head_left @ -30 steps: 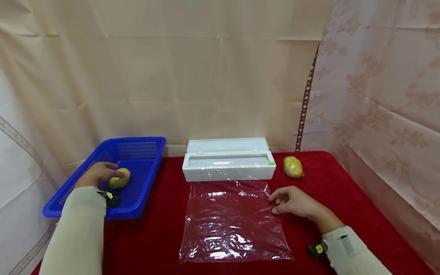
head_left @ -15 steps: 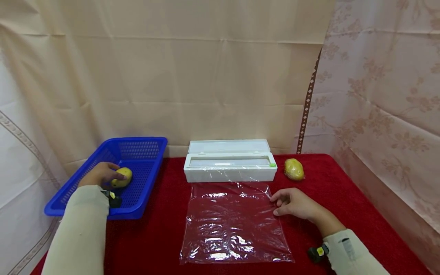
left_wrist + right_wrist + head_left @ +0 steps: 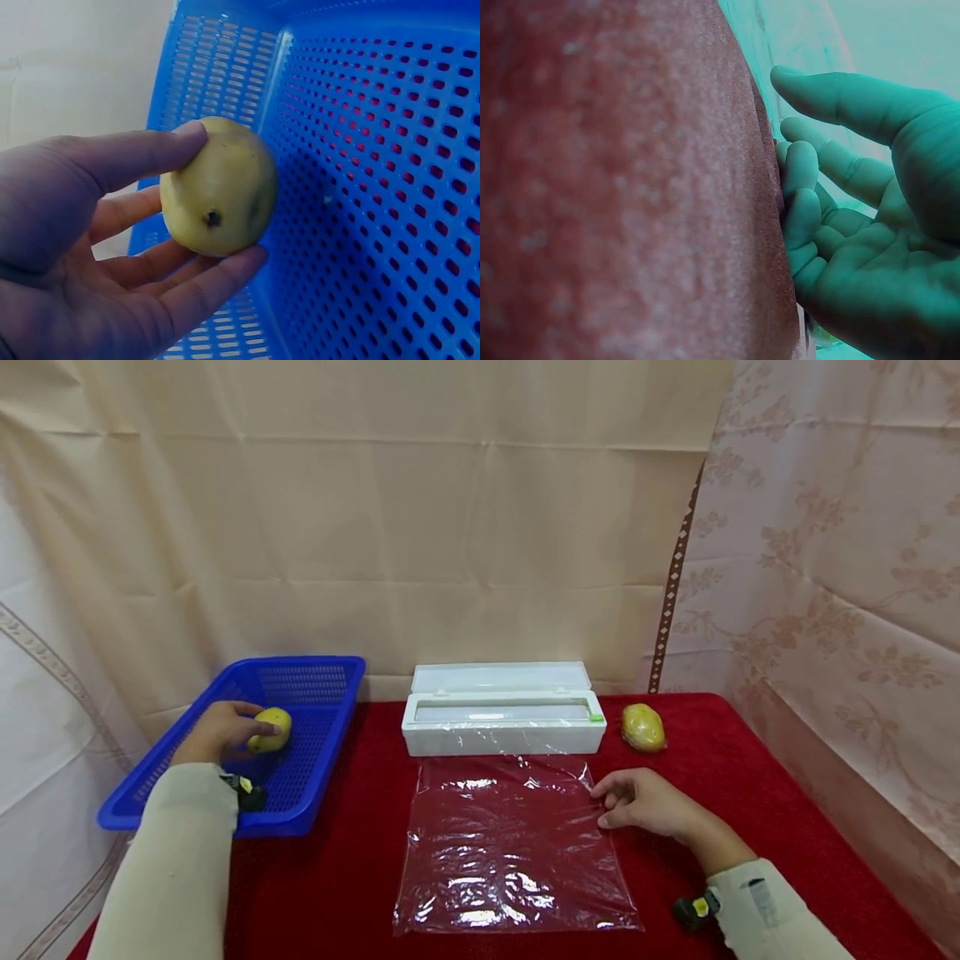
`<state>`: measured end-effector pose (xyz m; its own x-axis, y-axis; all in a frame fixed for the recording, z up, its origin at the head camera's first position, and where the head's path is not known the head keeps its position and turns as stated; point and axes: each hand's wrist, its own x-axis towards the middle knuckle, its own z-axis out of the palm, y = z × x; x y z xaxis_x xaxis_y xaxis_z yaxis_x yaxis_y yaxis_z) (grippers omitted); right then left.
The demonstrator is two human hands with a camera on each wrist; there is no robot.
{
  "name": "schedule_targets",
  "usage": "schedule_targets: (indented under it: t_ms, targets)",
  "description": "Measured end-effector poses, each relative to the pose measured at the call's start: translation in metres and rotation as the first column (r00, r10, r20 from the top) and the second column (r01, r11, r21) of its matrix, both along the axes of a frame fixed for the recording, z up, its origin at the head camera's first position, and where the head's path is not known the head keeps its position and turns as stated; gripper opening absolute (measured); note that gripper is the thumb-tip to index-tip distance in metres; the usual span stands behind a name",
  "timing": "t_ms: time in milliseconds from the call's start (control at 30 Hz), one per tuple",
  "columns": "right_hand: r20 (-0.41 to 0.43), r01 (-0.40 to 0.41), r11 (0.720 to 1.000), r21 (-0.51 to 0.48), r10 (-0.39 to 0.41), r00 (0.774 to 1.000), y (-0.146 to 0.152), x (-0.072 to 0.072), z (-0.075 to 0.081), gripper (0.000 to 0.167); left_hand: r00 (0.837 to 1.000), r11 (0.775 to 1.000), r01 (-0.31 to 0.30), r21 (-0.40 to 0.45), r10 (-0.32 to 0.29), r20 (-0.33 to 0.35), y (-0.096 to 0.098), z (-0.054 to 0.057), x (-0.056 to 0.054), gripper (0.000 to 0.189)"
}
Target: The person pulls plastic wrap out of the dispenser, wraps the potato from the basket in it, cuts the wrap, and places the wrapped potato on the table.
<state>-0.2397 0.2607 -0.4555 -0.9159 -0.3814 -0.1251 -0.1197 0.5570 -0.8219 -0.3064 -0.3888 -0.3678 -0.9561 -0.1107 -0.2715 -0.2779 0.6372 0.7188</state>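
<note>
My left hand (image 3: 217, 733) grips a yellow mango (image 3: 272, 730) inside the blue plastic basket (image 3: 318, 777). In the left wrist view the thumb lies over the top of the mango (image 3: 221, 187) and the fingers curl under it, with a dark stem scar facing the camera. A sheet of clear cling film (image 3: 510, 843) lies flat on the red cloth, running out from the white cling film dispenser (image 3: 502, 742). At the film's right edge rests my right hand (image 3: 651, 806), fingers loosely bent and holding nothing.
Another mango (image 3: 642, 727), wrapped in film, sits right of the dispenser. The dispenser's lid (image 3: 501, 677) stands raised, and a green slider (image 3: 593, 717) is at its right end. Curtains hang behind the red-covered table (image 3: 750, 760) and along its right side.
My left hand has raised the mango a little within the basket. The right hand stays by the film's edge, and the film and dispenser have not moved.
</note>
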Motion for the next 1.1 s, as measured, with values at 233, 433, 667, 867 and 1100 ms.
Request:
schedule_targets:
  t_ms: [233, 433, 667, 867, 1100]
  targets:
    - [-0.002, 0.004, 1.0, 0.004, -0.004, 1.0, 0.0, 0.0, 0.002, 0.037, 0.996, 1.0, -0.013, -0.025, 0.011, -0.084, 0.006, 0.008, 0.001, 0.087]
    - [-0.009, -0.001, 1.0, 0.003, 0.001, 1.0, 0.001, 0.001, 0.003, 0.037, 0.988, 0.999, -0.037, -0.015, 0.034, -0.152, 0.014, 0.014, 0.003, 0.085]
    - [-0.034, -0.015, 1.0, 0.003, 0.015, 0.999, 0.001, 0.002, 0.006, 0.037, 0.966, 0.994, -0.024, 0.103, 0.049, -0.253, 0.032, 0.033, 0.01, 0.086]
    - [-0.029, -0.013, 1.0, 0.006, 0.013, 0.999, 0.001, 0.002, 0.004, 0.036, 0.942, 0.972, -0.042, 0.23, 0.115, -0.315, 0.051, 0.04, 0.029, 0.09]
    - [-0.023, -0.022, 1.0, -0.012, 0.021, 1.0, 0.001, 0.001, 0.001, 0.035, 0.884, 0.902, -0.012, 0.431, 0.211, -0.418, 0.072, 0.044, 0.058, 0.079]
